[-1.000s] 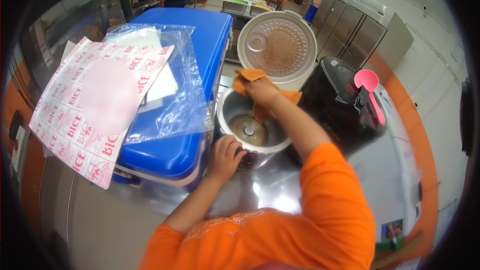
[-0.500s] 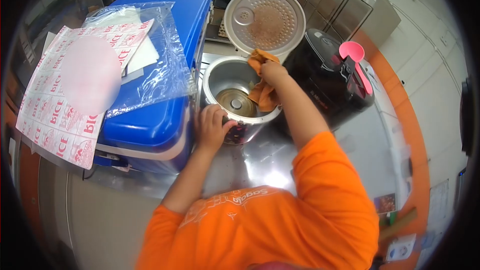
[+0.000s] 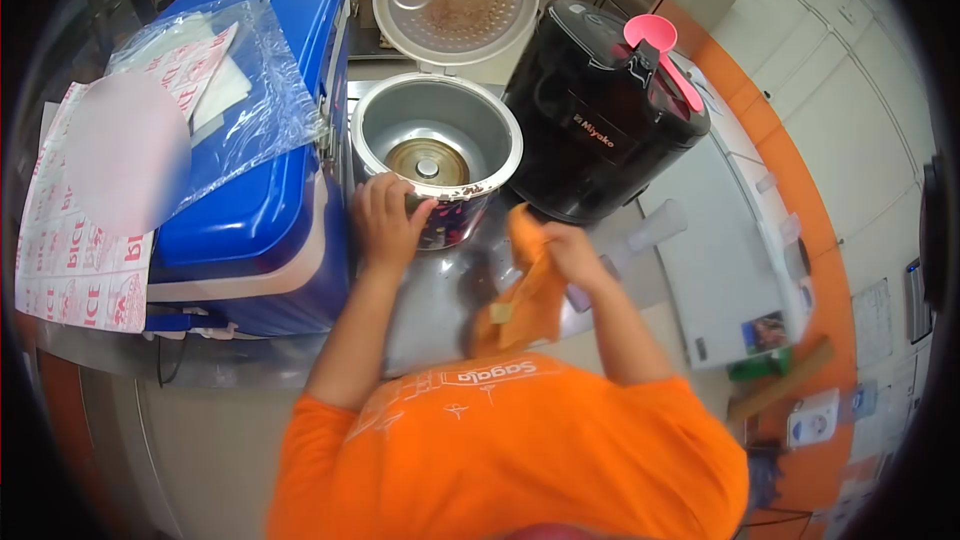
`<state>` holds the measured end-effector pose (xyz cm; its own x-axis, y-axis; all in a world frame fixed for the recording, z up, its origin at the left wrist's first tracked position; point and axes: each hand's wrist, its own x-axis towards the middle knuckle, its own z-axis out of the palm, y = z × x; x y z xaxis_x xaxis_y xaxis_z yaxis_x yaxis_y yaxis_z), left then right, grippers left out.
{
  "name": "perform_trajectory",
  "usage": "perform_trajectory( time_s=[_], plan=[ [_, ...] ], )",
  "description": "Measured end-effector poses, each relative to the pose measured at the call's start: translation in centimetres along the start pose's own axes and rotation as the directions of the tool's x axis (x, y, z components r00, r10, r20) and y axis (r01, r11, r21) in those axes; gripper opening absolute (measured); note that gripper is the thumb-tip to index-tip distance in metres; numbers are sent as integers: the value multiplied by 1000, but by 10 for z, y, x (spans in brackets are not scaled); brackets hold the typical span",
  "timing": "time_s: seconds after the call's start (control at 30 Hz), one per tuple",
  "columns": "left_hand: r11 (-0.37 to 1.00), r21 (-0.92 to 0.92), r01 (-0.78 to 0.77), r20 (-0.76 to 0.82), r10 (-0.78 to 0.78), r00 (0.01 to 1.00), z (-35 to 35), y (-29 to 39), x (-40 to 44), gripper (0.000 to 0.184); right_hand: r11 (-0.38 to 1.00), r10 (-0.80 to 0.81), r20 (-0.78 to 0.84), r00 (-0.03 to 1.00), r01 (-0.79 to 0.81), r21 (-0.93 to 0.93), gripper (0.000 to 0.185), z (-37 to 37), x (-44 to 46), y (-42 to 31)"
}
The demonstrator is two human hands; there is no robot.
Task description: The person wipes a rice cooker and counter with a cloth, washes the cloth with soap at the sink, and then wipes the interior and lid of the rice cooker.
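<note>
An open rice cooker (image 3: pixel 500 145) stands on the steel counter with its inner pot out, so the round brownish heating plate (image 3: pixel 408 154) shows at the bottom. Its lid (image 3: pixel 465 2) is tipped up at the back, with brown stains on the inside. My left hand (image 3: pixel 388 218) grips the cooker's front left edge, fingers at the rim and thumb by the dark front catch. In front of the cooker, my right hand (image 3: pixel 575 255) holds an orange cloth (image 3: pixel 530 295), which hangs down close to my shirt.
Left of the cooker is a big blue cool box (image 3: pixel 255 230) with printed rice paper (image 3: pixel 110 270) and a plastic bag (image 3: pixel 270 90) on it. At right stands a black Miyako cooker (image 3: pixel 590 140) topped by a pink ladle (image 3: pixel 652 33). A white board-like surface (image 3: pixel 715 250) lies beyond.
My right hand has drawn the orange cloth out of the cooker and down toward my body. My left hand stays on the cooker. The view has shifted, so things appear further left and higher.
</note>
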<state>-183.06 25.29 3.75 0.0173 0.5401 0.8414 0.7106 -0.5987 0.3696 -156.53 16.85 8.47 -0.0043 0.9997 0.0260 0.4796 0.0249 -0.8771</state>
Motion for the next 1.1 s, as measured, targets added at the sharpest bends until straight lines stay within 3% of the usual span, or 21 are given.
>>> perform_trajectory(
  time_s=[0.03, 0.1, 0.13, 0.23, 0.27, 0.3, 0.37, 0.4, 0.5, 0.53, 0.63, 0.8, 0.87, 0.9, 0.93, 0.97, 1.0, 1.03, 1.07, 1.1],
  plan=[
    [999, -34, 0, 6, 0, 1000, 0, 1, 0, 39, 863, 245, -32, 969, -202, 462, 32, -3, -5, -3],
    [999, -52, 2, 3, -1, 1000, 4, 1, -2, 39, 682, 292, -241, 925, -25, 731, 37, -4, -4, -19],
    [997, -72, 2, -10, -2, 1000, 5, 1, -3, 40, 649, 228, -252, 941, 46, 759, 40, -3, -4, -34],
    [996, -89, -8, -16, 6, 1000, 6, 3, -3, 40, 954, -111, -200, 974, 161, 252, 38, 13, 11, -54],
    [996, -86, -11, -11, 10, 1000, 6, 2, -3, 40, 928, -372, -164, 914, 371, -38, 38, 20, 21, -62],
    [996, -88, -6, -1, 6, 1000, 6, 1, -4, 40, 775, -592, -51, 804, 551, -310, 38, 27, 32, -68],
    [996, -84, -3, 8, 4, 1000, 5, 1, -4, 40, 517, -704, 198, 683, 682, -517, 41, 44, 50, -68],
    [998, -68, -2, 7, 2, 1000, 4, 2, -3, 40, 415, -711, 297, 638, 721, -555, 38, 53, 52, -67],
    [998, -62, -13, 9, 13, 1000, 2, 0, -1, 41, 391, -795, 194, 575, 729, -562, 31, 63, 64, -44],
    [997, -77, -29, 18, 30, 999, 2, 0, -2, 41, 329, -849, 154, 505, 734, -593, 27, 63, 66, -37],
    [997, -56, -59, 59, 62, 996, 3, 0, -5, 41, 246, -873, 215, 437, 776, -581, 27, 43, 73, -27],
    [993, -85, -77, 51, 82, 995, 3, 1, -4, 38, 365, -788, 200, 582, 703, -610, 31, 4, 81, -27],
    [994, -95, -58, 34, 61, 998, 3, -1, -4, 37, 542, -575, 266, 774, 603, -585, 29, -3, 75, -54],
    [994, -104, -41, 21, 44, 999, 3, -1, -5, 37, 547, -568, 267, 778, 600, -584, 29, -8, 68, -62],
    [994, -107, -36, 30, 40, 999, 3, -1, -5, 37, 761, -282, 281, 917, 392, -517, 27, -15, 58, -68],
    [994, -104, -32, -8, 32, 999, 3, -1, -5, 38, 884, 29, 316, 948, 124, -451, 26, -21, 50, -68],
    [995, -100, -29, -49, 24, 998, 3, -1, -3, 38, 983, 96, 309, 946, -42, -177, 27, -24, 38, -61],
    [994, -104, -25, -52, 20, 998, 4, -2, -3, 38, 989, 119, 279, 953, -90, -117, 32, -32, 28, -46],
    [994, -102, -34, -51, 28, 998, 5, -3, -4, 38, 996, -31, 76, 997, 25, 80, 34, -33, 16, -20],
    [994, -99, -39, -48, 35, 998, 6, -4, -6, 39, 953, -141, -151, 978, 175, 247, 36, -34, 2, 1]
  ],
)
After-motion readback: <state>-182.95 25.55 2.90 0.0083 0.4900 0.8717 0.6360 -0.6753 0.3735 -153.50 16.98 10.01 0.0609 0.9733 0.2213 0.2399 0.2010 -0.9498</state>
